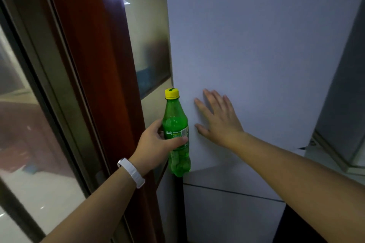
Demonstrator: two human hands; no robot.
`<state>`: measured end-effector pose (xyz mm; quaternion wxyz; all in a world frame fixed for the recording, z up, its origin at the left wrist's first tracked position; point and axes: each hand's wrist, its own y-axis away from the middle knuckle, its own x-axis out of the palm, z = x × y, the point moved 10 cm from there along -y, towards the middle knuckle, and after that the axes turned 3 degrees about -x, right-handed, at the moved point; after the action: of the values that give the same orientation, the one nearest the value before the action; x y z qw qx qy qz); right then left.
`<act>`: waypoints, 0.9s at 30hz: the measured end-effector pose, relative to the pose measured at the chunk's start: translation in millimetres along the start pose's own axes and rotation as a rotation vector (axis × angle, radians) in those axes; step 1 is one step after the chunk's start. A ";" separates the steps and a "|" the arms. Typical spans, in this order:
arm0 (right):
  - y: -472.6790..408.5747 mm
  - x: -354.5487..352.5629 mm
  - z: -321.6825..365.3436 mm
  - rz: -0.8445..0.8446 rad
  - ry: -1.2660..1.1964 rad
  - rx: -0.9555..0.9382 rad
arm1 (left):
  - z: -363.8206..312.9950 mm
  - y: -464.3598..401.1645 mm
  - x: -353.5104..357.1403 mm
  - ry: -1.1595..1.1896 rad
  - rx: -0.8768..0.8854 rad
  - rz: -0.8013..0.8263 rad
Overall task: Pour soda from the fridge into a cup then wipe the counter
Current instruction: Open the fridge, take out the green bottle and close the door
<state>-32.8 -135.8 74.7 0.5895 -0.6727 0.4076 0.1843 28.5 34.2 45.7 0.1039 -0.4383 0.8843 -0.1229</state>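
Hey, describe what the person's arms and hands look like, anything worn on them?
Both forearms are bare, with no sleeves showing and no gloves. The left hand has a white band around its wrist, smooth and strap-like, maybe a watch or fitness band; its face is not visible. The right hand and its wrist carry nothing, and no rings show.

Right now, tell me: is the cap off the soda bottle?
No. The yellow cap sits on the green soda bottle, which the left hand holds upright.
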 end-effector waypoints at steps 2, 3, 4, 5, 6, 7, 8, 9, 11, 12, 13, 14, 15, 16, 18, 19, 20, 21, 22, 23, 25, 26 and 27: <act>-4.9 13.5 -14.6 0.038 0.005 0.020 | 6.7 -9.9 7.4 -0.005 -0.024 0.005; -7.1 19.3 -20.3 0.052 0.007 0.027 | 9.9 -15.1 11.4 -0.007 -0.035 0.012; -10.0 22.9 -24.6 0.056 0.013 0.026 | 12.3 -20.4 16.1 -0.009 -0.040 0.023; -13.8 24.9 -27.6 0.053 0.021 0.019 | 14.2 -26.2 19.6 -0.016 -0.039 0.032; -18.2 27.2 -30.4 0.049 0.030 0.011 | 17.4 -33.4 22.8 -0.020 -0.040 0.041; -22.2 32.2 -33.5 0.059 0.039 0.010 | 22.4 -41.2 25.4 -0.027 -0.044 0.052; -25.4 38.0 -36.7 0.080 0.040 0.015 | 27.0 -48.5 27.7 -0.036 -0.047 0.062; -29.1 42.9 -39.6 0.090 0.042 0.022 | 29.7 -55.4 28.7 -0.049 -0.045 0.067; -37.3 51.3 -43.2 0.074 0.071 0.021 | 37.1 -69.3 29.0 -0.065 -0.046 0.056; -40.9 56.0 -44.9 0.066 0.091 0.011 | 41.1 -76.1 29.7 -0.068 -0.043 0.049; -43.5 59.9 -47.0 0.053 0.112 0.000 | 43.9 -82.0 30.9 -0.070 -0.040 0.044; -46.1 63.2 -48.8 0.034 0.132 -0.010 | 47.1 -88.1 32.4 -0.072 -0.042 0.042; -48.7 65.9 -49.8 0.017 0.151 -0.019 | 50.5 -94.6 34.4 -0.076 -0.047 0.049; -51.0 67.3 -50.3 -0.009 0.168 -0.027 | 54.0 -101.0 37.0 -0.078 -0.053 0.062; -55.8 69.3 -52.7 -0.067 0.196 -0.038 | 60.6 -113.5 41.3 -0.083 -0.062 0.085; -58.1 70.9 -54.1 -0.083 0.205 -0.044 | 64.0 -119.2 42.6 -0.088 -0.065 0.091; -60.5 74.1 -55.4 -0.087 0.211 -0.047 | 67.9 -124.7 43.8 -0.095 -0.068 0.094; -63.3 78.2 -57.0 -0.083 0.215 -0.045 | 71.6 -129.6 44.6 -0.104 -0.071 0.096; -66.0 83.0 -58.7 -0.079 0.220 -0.039 | 76.1 -134.5 44.8 -0.114 -0.078 0.097; -69.1 87.5 -60.5 -0.074 0.228 -0.029 | 79.9 -138.7 45.3 -0.123 -0.086 0.103; -76.0 97.3 -65.6 -0.053 0.243 -0.006 | 85.0 -147.2 46.5 -0.134 -0.092 0.114; -80.1 103.1 -68.9 -0.035 0.246 0.002 | 86.4 -151.5 46.5 -0.140 -0.090 0.115; -84.6 109.1 -72.4 -0.011 0.246 0.012 | 86.9 -155.4 46.8 -0.146 -0.086 0.115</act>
<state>80.5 -242.5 66.7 0.5398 -0.6889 0.4744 0.0946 142.5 -105.2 7.7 0.1562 -0.3986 0.9025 -0.0463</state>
